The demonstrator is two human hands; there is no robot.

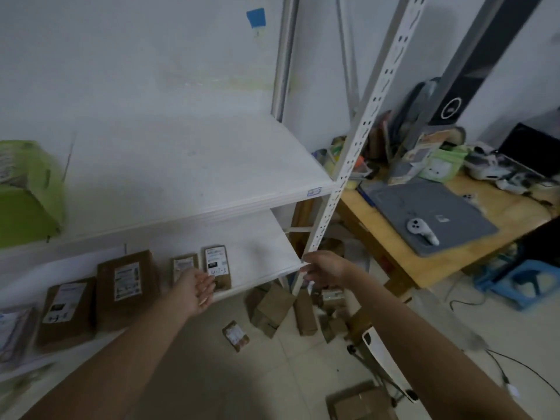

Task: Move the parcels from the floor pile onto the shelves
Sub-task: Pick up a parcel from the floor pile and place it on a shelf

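Note:
A white metal rack has an upper shelf (212, 165) and a lower shelf (260, 253). Several brown labelled parcels lie in a row on the lower shelf; the rightmost is a small parcel (217, 265) marked by hand. My left hand (195, 291) is at the shelf's front edge with straight fingers touching that small parcel, holding nothing. My right hand (322, 266) grips the right front corner of the lower shelf by the upright post (348, 168). A pile of brown parcels (278, 310) lies on the floor below, with one small parcel (235, 336) apart from it.
A green box (28, 192) stands at the left of the upper shelf. A wooden table (491, 225) at the right holds a grey mat, a white controller (419, 230) and clutter. A blue stool (527, 281), cables and an open carton (360, 401) are on the floor.

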